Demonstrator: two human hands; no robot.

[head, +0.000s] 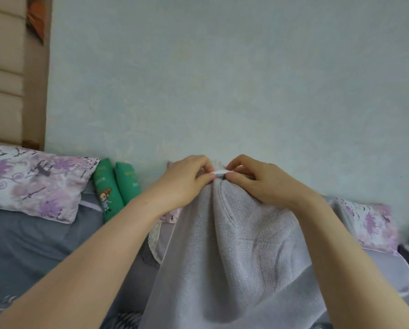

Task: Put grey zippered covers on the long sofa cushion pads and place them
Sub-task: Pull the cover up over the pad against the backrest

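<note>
The person's left hand (186, 179) and right hand (258, 181) meet at the top of the grey cover (234, 245), both pinched narrow. Thumb and forefinger of each hand nip a small white strip (220, 172) — perhaps a zip end or a bit of the pad's edge, too small to tell — right where the cloth gathers to a peak.

The cover hangs down from that pinch in loose folds, its lower part spreading toward the camera over the grey bedding (32, 245). It looks light and limp, a coarse open weave with some grip to it, so it should not slip from the fingers, but it will bunch and sag wherever it is not held. Whether a pad is already inside cannot be told. The firmer hold is likely along the stitched seam that runs down from the peak, or at the zip edge, not the loose middle.

Above the cover is a bare pale wall (222, 79), so there is open room upward. To the left of the cover lie two green pouches (113, 186) and a floral pillow (32, 181); to its right, another floral pillow (369, 224), partly hidden behind the right forearm. Swinging the cover sideways could drag across these.
</note>
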